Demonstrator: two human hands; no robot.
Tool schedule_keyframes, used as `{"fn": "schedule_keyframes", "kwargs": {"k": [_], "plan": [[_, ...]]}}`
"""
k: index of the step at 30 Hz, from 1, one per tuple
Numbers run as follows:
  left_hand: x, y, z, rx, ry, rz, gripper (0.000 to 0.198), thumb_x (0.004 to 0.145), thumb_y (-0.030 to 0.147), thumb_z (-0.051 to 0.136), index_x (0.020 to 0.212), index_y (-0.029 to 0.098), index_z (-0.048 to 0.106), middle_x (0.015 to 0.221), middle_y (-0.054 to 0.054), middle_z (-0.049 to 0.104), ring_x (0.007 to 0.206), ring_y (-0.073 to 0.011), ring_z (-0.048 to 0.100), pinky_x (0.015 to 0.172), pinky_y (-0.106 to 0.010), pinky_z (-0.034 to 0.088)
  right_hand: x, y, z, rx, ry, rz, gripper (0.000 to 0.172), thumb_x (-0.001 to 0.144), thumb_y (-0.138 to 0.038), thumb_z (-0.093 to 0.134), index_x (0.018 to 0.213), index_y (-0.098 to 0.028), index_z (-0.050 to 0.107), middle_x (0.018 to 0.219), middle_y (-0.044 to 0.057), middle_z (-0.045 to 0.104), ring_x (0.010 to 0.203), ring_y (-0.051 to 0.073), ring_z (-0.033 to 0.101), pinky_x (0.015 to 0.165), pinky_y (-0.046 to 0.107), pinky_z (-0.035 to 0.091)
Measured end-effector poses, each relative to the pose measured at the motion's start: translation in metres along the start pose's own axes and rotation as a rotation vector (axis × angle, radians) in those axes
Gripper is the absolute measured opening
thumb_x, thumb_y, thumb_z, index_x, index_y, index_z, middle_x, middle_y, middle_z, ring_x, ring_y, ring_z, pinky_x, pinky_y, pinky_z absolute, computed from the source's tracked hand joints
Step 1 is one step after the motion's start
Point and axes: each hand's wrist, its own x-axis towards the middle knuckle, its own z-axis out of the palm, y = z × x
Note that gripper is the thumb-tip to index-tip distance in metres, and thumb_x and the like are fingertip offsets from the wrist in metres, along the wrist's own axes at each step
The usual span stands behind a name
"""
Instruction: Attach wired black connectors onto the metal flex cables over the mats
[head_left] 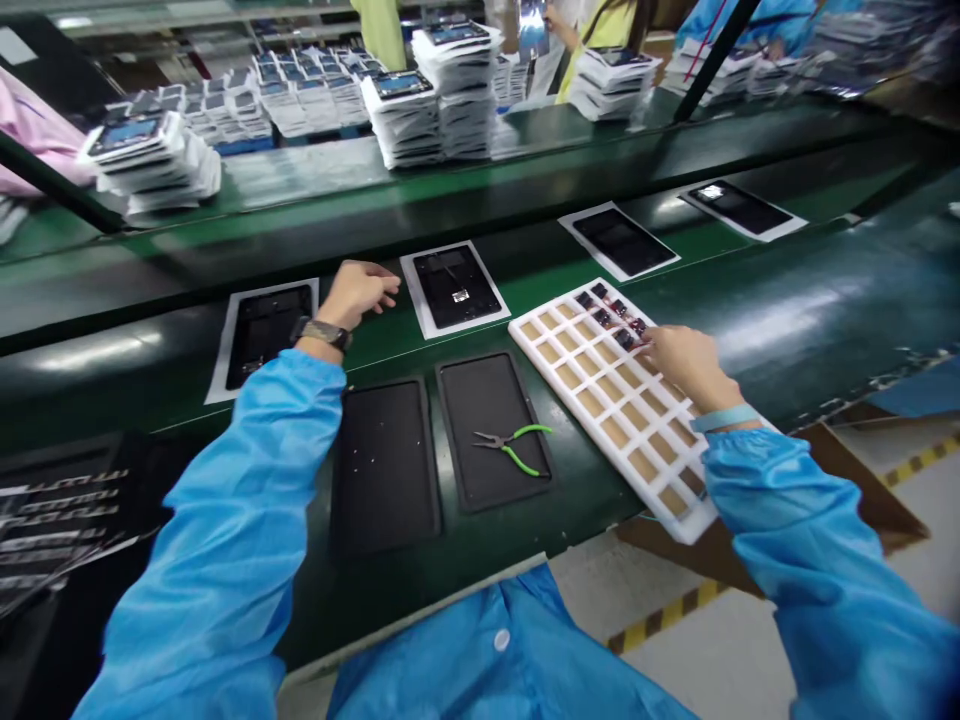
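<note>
My right hand [681,360] is over the white compartment tray [585,385], fingertips pinched at a small black part with reddish wires [639,328]. Several similar black parts [601,318] sit in the tray's far compartments. My left hand [361,290], loosely bent with fingers stretched out, hovers left of a black tablet-like housing [456,285] on a white sheet; I see nothing in it. Another black housing [266,335] lies beyond my left wrist. Green-handled pliers [510,440] rest on a black shallow tray [480,385]. Beside it, a second black tray [386,470] holds tiny bright specks.
Two more housings [622,240] [742,208] lie farther right along the green belt [525,260]. Stacks of wrapped units [457,95] line the raised shelf behind. Co-workers in yellow, blue and pink clothing are across the line. A cardboard box [862,480] stands below the right edge.
</note>
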Motion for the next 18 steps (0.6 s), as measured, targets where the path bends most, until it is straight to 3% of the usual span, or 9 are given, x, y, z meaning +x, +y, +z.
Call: {"fn": "schedule_keyframes", "kwargs": {"k": [4,7,11,13,18], "plan": [[-0.055,-0.021,-0.063,-0.011,0.074,0.042,0.017,0.083,0.025,0.073,0.09,0.01,0.073,0.093,-0.012,0.076,0.07,-0.0164,0.067,0.056,-0.024,0.041,0.001,0.01,-0.004,-0.053,0.064,-0.132,0.031,0.097,-0.023,0.053,0.1,-0.022,0.084,0.107,0.015,0.077,0.103,0.031,0.067,0.074,0.036,0.049],[-0.092,-0.037,-0.093,-0.041,0.095,0.02,0.023,0.08,0.028,0.077,0.092,0.009,0.074,0.094,-0.01,0.076,0.072,-0.0153,0.067,0.058,-0.023,0.043,0.0,0.01,-0.009,-0.044,0.133,-0.178,0.031,0.099,-0.028,0.054,0.1,-0.019,0.084,0.107,0.018,0.074,0.107,0.034,0.063,0.078,0.04,0.051],[-0.127,-0.053,-0.112,-0.071,0.103,-0.043,0.027,0.075,0.031,0.079,0.091,0.01,0.074,0.09,-0.008,0.076,0.072,-0.016,0.066,0.06,-0.024,0.046,0.006,0.005,-0.016,0.068,0.25,-0.194,0.024,0.094,-0.028,0.059,0.095,-0.016,0.08,0.111,0.02,0.073,0.109,0.036,0.063,0.094,0.047,0.053],[-0.138,-0.058,-0.117,-0.058,0.099,-0.051,0.031,0.072,0.036,0.08,0.091,0.011,0.076,0.089,-0.008,0.076,0.073,-0.0173,0.066,0.063,-0.026,0.048,0.011,0.003,-0.02,0.162,0.239,-0.172,0.02,0.091,-0.026,0.061,0.091,-0.017,0.078,0.107,0.018,0.075,0.106,0.036,0.065,0.098,0.049,0.053],[-0.151,-0.069,-0.124,-0.061,0.07,-0.048,0.043,0.061,0.045,0.082,0.09,0.014,0.078,0.088,-0.009,0.078,0.075,-0.0195,0.066,0.066,-0.028,0.049,0.012,0.001,-0.034,0.39,0.123,-0.082,0.012,0.084,-0.027,0.067,0.086,-0.019,0.076,0.088,0.011,0.078,0.086,0.029,0.07,0.087,0.042,0.055]]}}
